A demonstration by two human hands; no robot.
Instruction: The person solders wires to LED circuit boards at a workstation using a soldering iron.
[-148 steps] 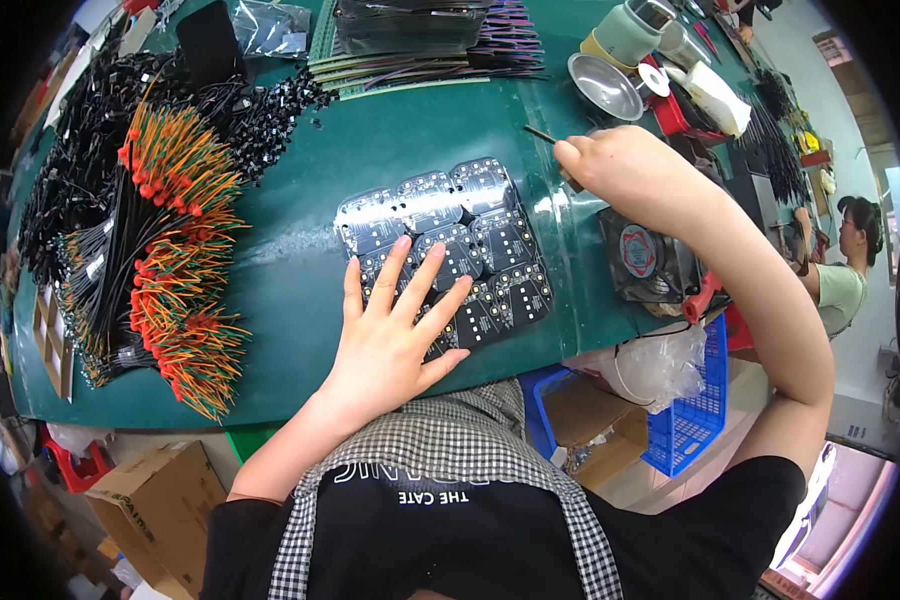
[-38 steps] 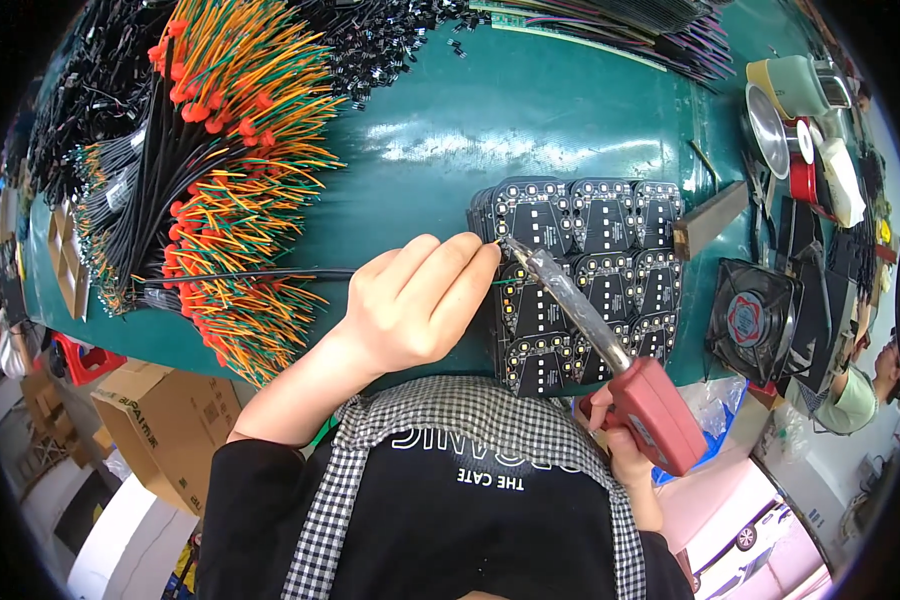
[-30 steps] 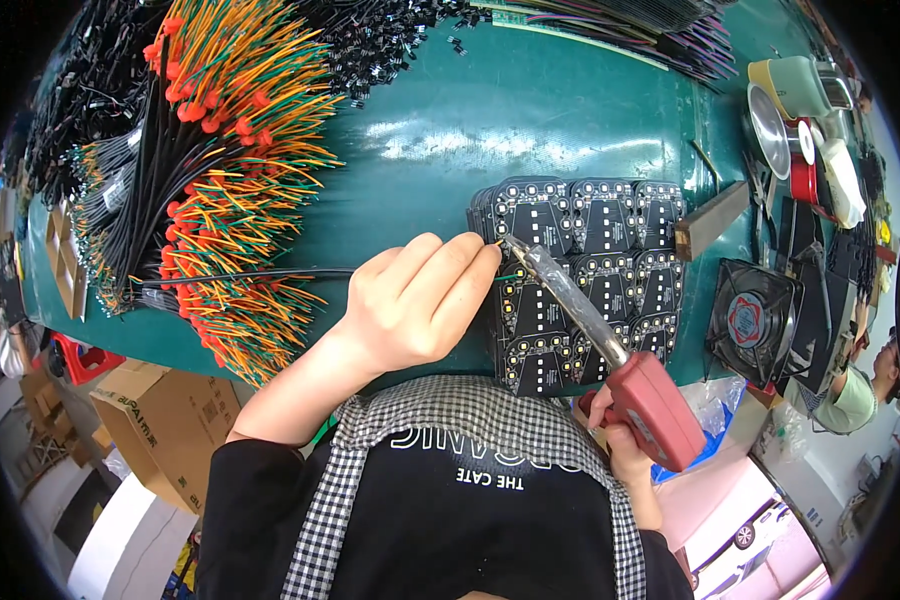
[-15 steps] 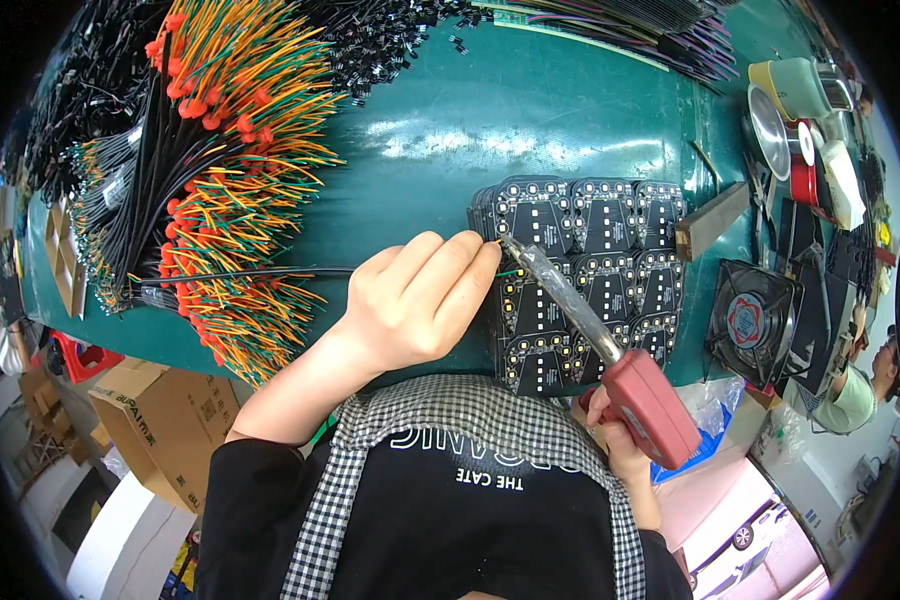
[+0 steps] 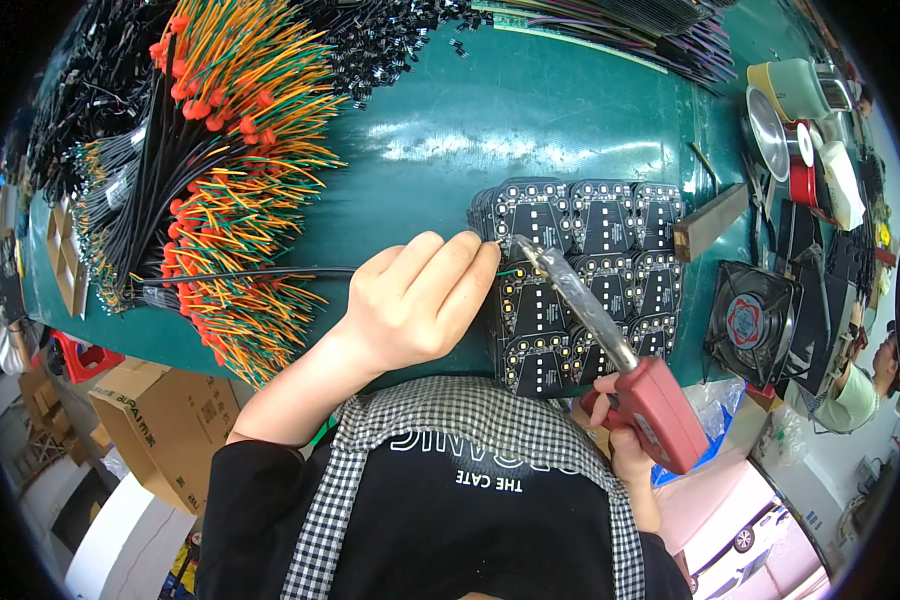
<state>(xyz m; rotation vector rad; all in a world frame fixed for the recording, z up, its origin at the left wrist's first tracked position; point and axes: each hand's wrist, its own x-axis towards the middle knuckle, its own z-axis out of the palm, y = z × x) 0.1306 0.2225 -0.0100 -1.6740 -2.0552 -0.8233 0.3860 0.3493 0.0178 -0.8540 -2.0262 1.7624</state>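
The left hand (image 5: 415,305) pinches a thin wire (image 5: 270,272) against the black circuit-board panel (image 5: 585,280) at centre desk. The right hand (image 5: 615,420), largely hidden, clenches the red soldering iron (image 5: 620,360) at five o'clock.

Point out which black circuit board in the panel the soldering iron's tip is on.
The upper-left black circuit board, beside the left hand; the red-handled soldering iron tip meets its lower edge, the others lie untouched.

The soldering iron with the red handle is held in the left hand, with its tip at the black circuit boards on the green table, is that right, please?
Not quite: the head view shows the soldering iron in the right hand, not the left. The left hand pinches a thin wire at the edge of the black circuit boards. The rest holds: red handle, tip at the boards, green table.
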